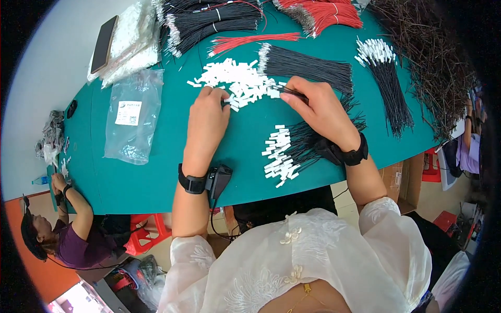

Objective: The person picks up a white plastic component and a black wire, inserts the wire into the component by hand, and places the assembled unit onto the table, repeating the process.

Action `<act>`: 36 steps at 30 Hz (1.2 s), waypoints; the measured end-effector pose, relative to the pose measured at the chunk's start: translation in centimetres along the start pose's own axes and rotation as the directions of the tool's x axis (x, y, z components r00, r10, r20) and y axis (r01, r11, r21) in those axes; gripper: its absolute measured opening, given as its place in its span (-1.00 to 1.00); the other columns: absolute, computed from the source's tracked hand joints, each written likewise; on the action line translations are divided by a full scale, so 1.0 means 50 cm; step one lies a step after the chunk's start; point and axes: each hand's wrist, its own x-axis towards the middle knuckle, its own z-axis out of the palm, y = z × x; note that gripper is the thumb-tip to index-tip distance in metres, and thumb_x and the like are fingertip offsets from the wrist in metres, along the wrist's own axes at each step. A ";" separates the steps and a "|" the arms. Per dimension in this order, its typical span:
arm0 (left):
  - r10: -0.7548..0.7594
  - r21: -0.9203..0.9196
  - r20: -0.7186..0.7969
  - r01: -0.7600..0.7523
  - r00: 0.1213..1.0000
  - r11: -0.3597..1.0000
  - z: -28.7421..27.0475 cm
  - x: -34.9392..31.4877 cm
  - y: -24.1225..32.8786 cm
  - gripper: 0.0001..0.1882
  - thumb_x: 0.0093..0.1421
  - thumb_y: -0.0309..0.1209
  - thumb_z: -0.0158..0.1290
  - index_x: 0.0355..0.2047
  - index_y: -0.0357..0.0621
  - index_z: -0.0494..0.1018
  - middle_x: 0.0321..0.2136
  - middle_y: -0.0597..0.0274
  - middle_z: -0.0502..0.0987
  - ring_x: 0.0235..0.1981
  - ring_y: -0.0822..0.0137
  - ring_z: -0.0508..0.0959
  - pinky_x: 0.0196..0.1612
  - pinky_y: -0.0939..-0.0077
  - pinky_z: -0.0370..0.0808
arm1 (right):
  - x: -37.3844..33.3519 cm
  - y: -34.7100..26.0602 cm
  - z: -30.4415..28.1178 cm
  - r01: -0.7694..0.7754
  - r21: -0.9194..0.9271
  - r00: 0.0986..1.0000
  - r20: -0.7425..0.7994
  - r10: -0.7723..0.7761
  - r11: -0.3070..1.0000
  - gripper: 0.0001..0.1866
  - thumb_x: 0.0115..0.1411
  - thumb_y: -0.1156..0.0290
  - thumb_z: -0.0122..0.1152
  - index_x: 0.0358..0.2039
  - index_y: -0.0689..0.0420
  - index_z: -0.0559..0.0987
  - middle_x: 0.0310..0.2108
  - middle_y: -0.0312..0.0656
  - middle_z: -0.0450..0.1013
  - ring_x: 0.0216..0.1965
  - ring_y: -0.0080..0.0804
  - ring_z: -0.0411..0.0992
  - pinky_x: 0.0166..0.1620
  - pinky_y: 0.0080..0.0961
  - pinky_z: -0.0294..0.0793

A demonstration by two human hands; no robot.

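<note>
A loose pile of small white plastic connector housings point(237, 78) lies on the green table in front of me. At its near left edge, the fingertips of my left hand point(207, 116) are curled together; what they hold, if anything, is hidden. My right hand point(321, 107) pinches a few black wires point(295, 94) between thumb and fingers, and white housings show by their ends at the right side of the pile. Below that hand lies a spread of black wires with white housings on their ends point(281, 156). Beyond the pile rests a bundle of bare-ended black wires point(308, 68).
Red wires point(255, 40) and tied black bundles point(214, 23) lie at the back. A capped black bundle point(389, 88) and a brown tangle point(428, 57) are at right. Left are a clear bag point(133, 117) and a phone point(104, 44) on bags. Another person point(78, 235) sits left.
</note>
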 end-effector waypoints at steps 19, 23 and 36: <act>-0.128 -0.869 0.257 0.287 0.958 0.402 -0.006 -0.002 0.084 -0.79 0.08 -0.63 0.17 -0.22 -0.26 0.55 -0.43 0.32 0.57 -0.45 0.56 0.53 -0.34 0.71 0.48 | -0.001 0.004 0.009 -0.254 0.510 0.965 0.188 0.182 0.822 -0.88 0.22 0.47 0.18 -0.41 0.26 0.50 -0.64 -0.53 0.22 -0.58 -0.82 0.05 -0.52 -0.70 0.01; -0.124 -0.878 0.277 0.304 0.953 0.369 -0.005 -0.001 0.089 -0.76 0.08 -0.62 0.18 -0.20 -0.27 0.54 -0.42 0.32 0.56 -0.44 0.57 0.53 -0.35 0.72 0.47 | -0.003 0.009 0.017 -0.238 0.484 0.971 0.152 0.186 0.842 -0.87 0.19 0.48 0.21 -0.43 0.26 0.50 -0.64 -0.52 0.20 -0.58 -0.81 0.04 -0.52 -0.70 0.00; -0.157 -0.891 0.214 0.259 0.964 0.373 0.002 -0.004 0.091 -0.75 0.09 -0.62 0.19 -0.18 -0.26 0.54 -0.41 0.32 0.56 -0.44 0.59 0.53 -0.36 0.75 0.45 | -0.002 0.005 0.013 -0.215 0.417 0.977 0.097 0.192 0.883 -0.87 0.16 0.47 0.26 -0.38 0.28 0.55 -0.64 -0.50 0.25 -0.60 -0.81 0.05 -0.53 -0.72 0.03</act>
